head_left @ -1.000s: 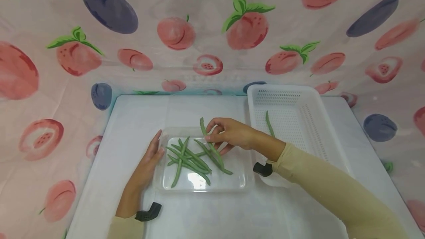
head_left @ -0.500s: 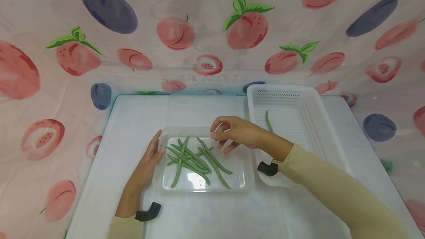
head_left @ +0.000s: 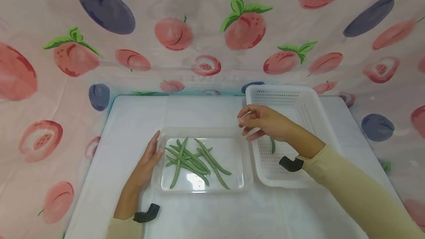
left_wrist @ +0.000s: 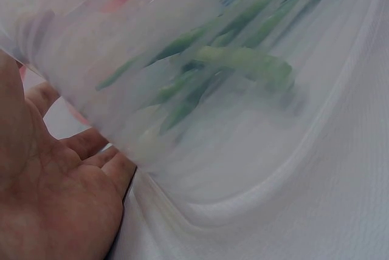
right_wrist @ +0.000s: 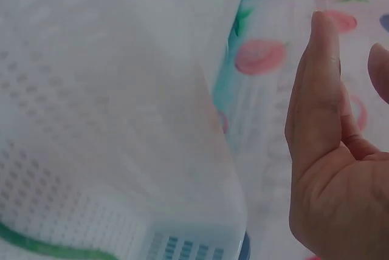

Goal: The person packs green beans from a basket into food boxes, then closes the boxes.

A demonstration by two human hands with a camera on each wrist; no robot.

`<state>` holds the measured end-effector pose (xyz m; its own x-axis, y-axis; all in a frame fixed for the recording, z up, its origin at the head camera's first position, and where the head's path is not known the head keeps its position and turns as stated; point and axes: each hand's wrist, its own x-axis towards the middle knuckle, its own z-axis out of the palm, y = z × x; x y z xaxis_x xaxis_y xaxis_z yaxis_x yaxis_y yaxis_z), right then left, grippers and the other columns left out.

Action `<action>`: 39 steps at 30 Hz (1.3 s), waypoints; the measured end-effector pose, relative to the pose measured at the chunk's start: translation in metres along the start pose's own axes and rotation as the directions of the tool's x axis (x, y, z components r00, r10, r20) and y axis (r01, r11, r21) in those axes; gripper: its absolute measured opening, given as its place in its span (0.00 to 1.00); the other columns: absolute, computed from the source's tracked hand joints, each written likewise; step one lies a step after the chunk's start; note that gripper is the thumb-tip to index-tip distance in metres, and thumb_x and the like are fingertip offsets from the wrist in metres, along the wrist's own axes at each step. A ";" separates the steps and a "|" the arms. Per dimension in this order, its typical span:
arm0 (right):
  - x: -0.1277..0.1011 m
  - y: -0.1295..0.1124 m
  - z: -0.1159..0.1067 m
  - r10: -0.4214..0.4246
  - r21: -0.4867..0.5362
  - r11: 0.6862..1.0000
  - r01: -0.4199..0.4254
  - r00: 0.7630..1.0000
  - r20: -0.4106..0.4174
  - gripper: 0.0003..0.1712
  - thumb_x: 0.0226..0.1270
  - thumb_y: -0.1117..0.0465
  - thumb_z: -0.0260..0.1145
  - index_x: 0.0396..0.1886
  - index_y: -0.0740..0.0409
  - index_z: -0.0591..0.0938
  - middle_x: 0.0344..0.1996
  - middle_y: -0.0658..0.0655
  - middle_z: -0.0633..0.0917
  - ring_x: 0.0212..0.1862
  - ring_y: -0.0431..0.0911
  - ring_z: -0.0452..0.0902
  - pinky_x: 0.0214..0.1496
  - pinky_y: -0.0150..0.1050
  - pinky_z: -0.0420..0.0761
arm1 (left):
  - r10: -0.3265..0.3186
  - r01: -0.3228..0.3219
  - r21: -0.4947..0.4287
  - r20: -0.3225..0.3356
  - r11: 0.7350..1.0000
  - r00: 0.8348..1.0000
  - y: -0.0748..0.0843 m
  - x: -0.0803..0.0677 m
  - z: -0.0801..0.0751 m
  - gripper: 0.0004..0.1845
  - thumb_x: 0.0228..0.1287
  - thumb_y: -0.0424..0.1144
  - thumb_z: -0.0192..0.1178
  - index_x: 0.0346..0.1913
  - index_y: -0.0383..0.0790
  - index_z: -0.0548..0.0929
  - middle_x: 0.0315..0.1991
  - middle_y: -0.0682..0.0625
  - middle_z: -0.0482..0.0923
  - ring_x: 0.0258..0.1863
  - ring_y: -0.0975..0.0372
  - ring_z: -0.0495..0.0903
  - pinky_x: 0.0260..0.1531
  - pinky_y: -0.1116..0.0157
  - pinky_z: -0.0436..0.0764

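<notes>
A clear plastic container (head_left: 240, 185) holds several green beans (head_left: 179, 160), most of them crossed in a pile and two lying to the right. My left hand (head_left: 144, 167) rests against the container's left side, thumb at the rim; the left wrist view shows its palm (left_wrist: 67, 199) next to the cloudy wall. Over the left rim of a white perforated basket (head_left: 279, 180) is my right hand (head_left: 270, 123), its fingers loosely bent and holding nothing. One green bean (head_left: 273, 146) lies in the basket, partly hidden under that hand.
Both containers stand side by side on a white table (head_left: 212, 217). A fruit-printed cloth (head_left: 206, 32) hangs behind and at both sides. Black wrist devices (head_left: 291, 164) sit at both cuffs.
My right hand has let go of a green bean, which now lies in the clear container, and has moved right to the basket. The left hand has stayed in place.
</notes>
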<state>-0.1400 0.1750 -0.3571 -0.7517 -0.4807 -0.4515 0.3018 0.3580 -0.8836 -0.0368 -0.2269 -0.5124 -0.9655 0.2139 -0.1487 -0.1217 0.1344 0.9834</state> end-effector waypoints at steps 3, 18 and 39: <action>-0.005 0.003 -0.015 -0.013 0.007 1.000 0.013 1.000 -0.026 0.22 0.74 0.57 0.67 0.60 0.62 0.72 0.45 0.58 0.84 0.44 0.50 0.85 0.48 0.48 0.89 | -0.001 0.001 0.001 -0.004 1.000 1.000 0.000 -0.001 0.000 0.34 0.82 0.46 0.44 0.82 0.68 0.44 0.85 0.49 0.34 0.83 0.45 0.32 0.70 0.26 0.43; -0.013 0.043 -0.078 0.034 -0.018 0.999 -0.035 0.997 -0.063 0.28 0.76 0.57 0.64 0.65 0.69 0.69 0.51 0.55 0.84 0.54 0.54 0.83 0.56 0.44 0.86 | 0.007 -0.007 -0.013 0.007 1.000 1.000 0.000 0.000 0.000 0.34 0.82 0.45 0.44 0.83 0.66 0.44 0.85 0.51 0.34 0.83 0.46 0.31 0.71 0.26 0.41; 0.004 0.101 -0.112 0.177 -0.039 0.982 -0.184 0.973 -0.149 0.34 0.74 0.50 0.67 0.68 0.69 0.70 0.58 0.62 0.82 0.56 0.48 0.83 0.60 0.42 0.84 | 0.004 -0.004 -0.022 0.008 1.000 1.000 -0.001 0.001 -0.001 0.34 0.83 0.46 0.44 0.82 0.69 0.44 0.85 0.51 0.33 0.83 0.45 0.30 0.70 0.26 0.43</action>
<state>-0.1784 0.2984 -0.4343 -0.7654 -0.2852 -0.5768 0.4122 0.4710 -0.7799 -0.0376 -0.2275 -0.5137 -0.9641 0.2218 -0.1457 -0.1233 0.1120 0.9860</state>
